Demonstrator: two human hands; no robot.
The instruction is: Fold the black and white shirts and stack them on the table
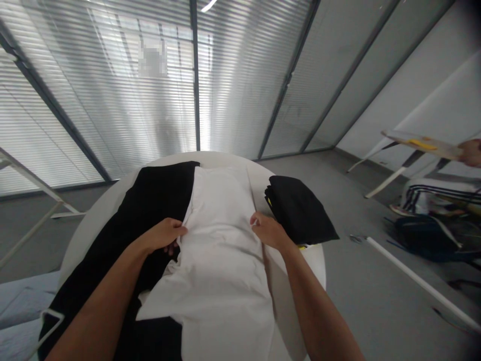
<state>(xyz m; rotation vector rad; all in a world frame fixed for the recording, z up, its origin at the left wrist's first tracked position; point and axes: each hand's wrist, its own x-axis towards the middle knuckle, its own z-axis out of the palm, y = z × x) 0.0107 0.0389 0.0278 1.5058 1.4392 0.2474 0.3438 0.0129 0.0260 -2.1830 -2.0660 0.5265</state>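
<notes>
A white garment [225, 260] lies lengthwise on a round white table [296, 296], wrinkled across its middle. Its exact kind cannot be made out. My left hand [167, 235] pinches its left edge between thumb and fingers. On the opposite edge, my right hand [267, 229] grips the fabric with curled fingers. Under and to the left of the white garment spreads a black cloth [158, 200]. Just right of my right hand sits a folded stack of black cloth [300, 208], with bits of yellow showing at its edges.
Window blinds [233, 90] rise behind the table. At the right, a person's hand [471, 152] is near another table [421, 141]. A dark blue bag [428, 238] and a white pole [417, 278] are on the right. A white metal frame [33, 175] stands left.
</notes>
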